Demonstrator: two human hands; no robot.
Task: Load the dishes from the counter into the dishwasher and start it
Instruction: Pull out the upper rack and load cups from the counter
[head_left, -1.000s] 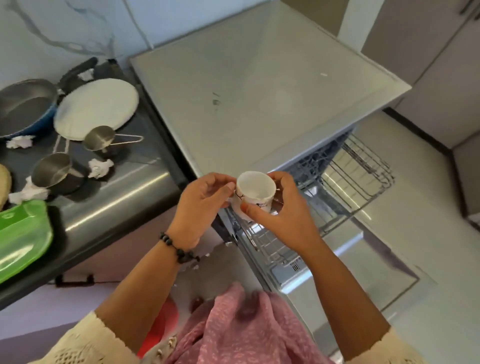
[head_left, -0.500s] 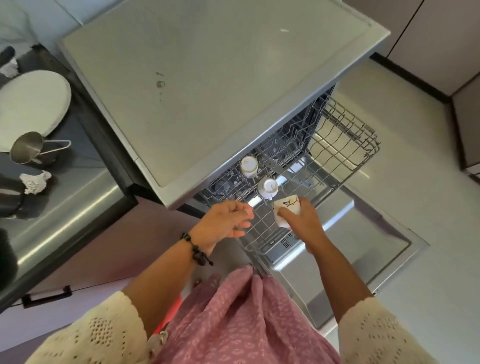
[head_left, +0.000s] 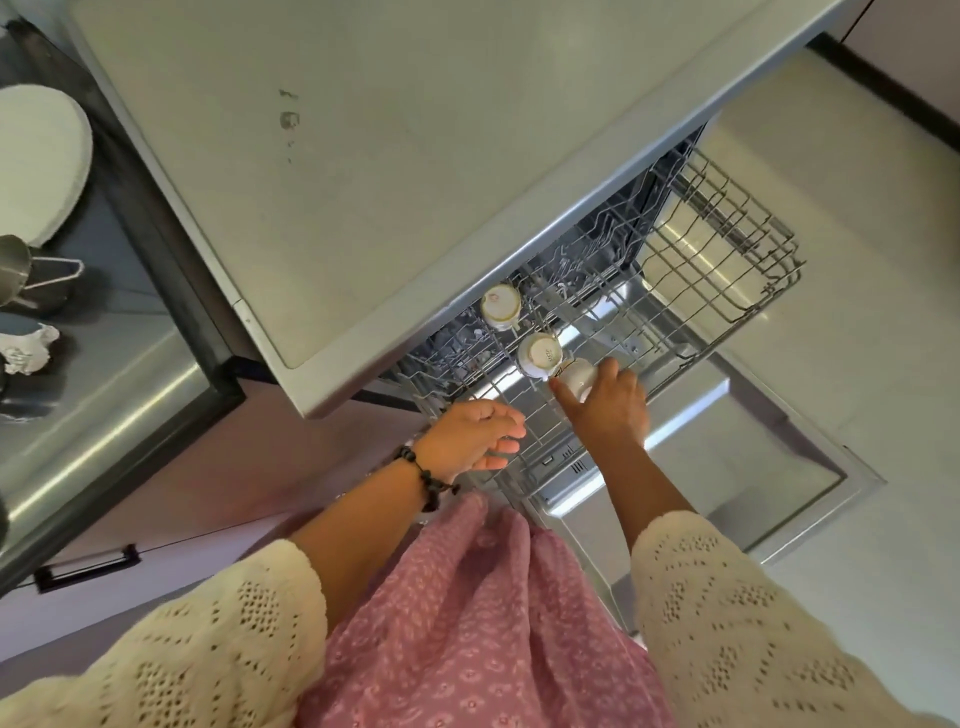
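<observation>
Two upturned white cups (head_left: 540, 355) sit near the wire rack's (head_left: 727, 244) left edge. Right hand (head_left: 608, 408) grips a third white cup (head_left: 579, 376); left hand (head_left: 478, 434) hangs loose, holding nothing.

In the rack (head_left: 727, 291), 2 cups (head_left: 540, 354) stand; a 3rd cup (head_left: 581, 375) sits just right of them; the plate (head_left: 36, 161) lies far left of the rack.

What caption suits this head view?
Right hand sets a cup into the dishwasher rack beside two others.

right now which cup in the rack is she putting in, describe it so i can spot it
Find the pulled-out upper rack of the open dishwasher. Three white cups sit along its near-left side; hers is the rightmost cup, the only one gripped by her right hand.
</observation>
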